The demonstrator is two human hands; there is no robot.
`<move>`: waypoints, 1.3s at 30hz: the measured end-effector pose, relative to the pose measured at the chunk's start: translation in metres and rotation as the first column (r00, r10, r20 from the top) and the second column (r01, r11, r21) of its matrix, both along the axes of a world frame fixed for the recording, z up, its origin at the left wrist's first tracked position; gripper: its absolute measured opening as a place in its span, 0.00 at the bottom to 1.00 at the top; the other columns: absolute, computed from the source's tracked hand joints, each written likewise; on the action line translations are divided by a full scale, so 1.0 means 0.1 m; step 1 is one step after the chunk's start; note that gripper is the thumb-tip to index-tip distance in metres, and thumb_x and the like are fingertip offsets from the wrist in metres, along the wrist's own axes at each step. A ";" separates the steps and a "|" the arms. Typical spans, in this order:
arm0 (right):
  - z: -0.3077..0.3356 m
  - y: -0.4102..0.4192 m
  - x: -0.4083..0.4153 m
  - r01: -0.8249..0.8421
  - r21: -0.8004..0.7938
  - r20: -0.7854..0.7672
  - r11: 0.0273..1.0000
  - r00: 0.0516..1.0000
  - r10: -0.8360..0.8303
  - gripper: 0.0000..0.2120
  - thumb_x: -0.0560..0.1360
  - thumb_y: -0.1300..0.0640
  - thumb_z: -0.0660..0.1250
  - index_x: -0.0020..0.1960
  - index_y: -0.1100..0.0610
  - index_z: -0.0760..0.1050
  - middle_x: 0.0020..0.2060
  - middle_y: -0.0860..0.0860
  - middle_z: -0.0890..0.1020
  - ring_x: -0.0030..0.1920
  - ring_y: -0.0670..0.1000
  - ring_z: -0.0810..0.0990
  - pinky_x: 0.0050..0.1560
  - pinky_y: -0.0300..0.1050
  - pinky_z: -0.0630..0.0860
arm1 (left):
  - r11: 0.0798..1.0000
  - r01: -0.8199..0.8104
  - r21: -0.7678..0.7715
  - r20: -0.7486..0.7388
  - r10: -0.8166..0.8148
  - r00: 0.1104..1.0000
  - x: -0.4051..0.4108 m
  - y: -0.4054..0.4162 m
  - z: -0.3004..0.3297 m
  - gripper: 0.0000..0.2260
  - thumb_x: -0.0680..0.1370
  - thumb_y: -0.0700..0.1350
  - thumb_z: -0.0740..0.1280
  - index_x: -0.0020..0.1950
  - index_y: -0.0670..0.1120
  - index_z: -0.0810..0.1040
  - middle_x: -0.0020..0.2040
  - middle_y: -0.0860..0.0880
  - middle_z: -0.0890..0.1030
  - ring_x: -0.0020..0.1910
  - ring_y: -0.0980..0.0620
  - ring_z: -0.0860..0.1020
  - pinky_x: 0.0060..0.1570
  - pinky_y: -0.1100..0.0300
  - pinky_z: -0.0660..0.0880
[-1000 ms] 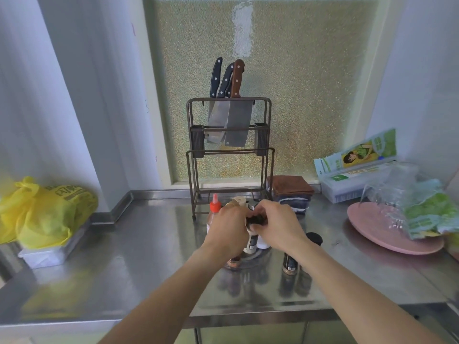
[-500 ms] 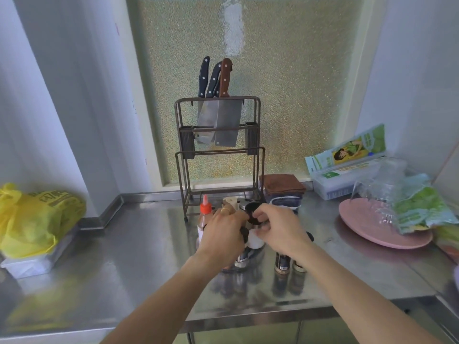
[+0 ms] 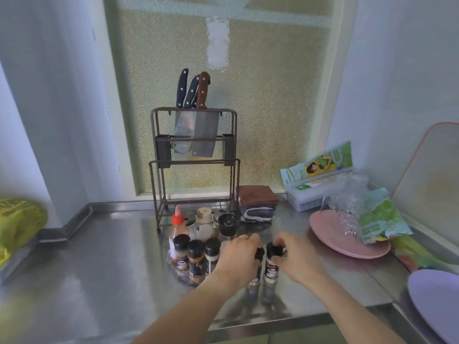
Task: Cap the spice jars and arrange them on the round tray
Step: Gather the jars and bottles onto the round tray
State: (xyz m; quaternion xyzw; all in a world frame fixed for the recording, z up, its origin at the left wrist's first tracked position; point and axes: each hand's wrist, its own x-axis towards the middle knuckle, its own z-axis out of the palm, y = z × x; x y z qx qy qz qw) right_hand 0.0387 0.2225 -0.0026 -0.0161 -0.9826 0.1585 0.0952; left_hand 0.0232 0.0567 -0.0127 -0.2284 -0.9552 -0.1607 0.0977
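On the steel counter (image 3: 104, 256), head view: two spice jars stand side by side off the tray, just right of it, near the front edge. Right hand (image 3: 296, 259) has its fingers curled around the black cap of the right jar (image 3: 272, 265), pinching it from the side. Left hand (image 3: 239, 259) is curled over the top of the left jar (image 3: 255, 271); its cap is mostly hidden under the fingers, so whether it's seated can't be told. A ring shows on the left hand.

Round tray (image 3: 185, 278) sits just left of the hands, mostly hidden by what it carries. Front row on it: three capped spice jars (image 3: 196, 258) with black lids, upright, touching or nearly so. Behind them: a squeeze bottle with a red nozzle (image 3: 177, 228), a pale jar with a tan lid (image 3: 204, 223), and a black-topped grinder (image 3: 226, 224).

Behind that group, a metal knife rack (image 3: 195, 165) against the frosted window holds cleavers and knives. Folded cloths (image 3: 257, 202) lie right of the rack. Pink plate (image 3: 347, 238) further right, with clear plastic and a green packet on it. Yellow bag (image 3: 18, 222) far left.
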 end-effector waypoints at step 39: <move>0.54 -1.36 -1.16 -0.367 0.099 0.138 0.925 0.926 0.352 0.12 0.67 0.55 0.75 0.50 0.52 0.85 0.46 0.52 0.87 0.47 0.56 0.85 0.47 0.52 0.84 | 0.946 -0.122 -0.301 0.088 0.155 0.984 -1.02 -1.30 0.69 0.20 0.68 0.54 0.75 0.59 0.52 0.81 0.55 0.52 0.84 0.55 0.47 0.80 0.56 0.51 0.76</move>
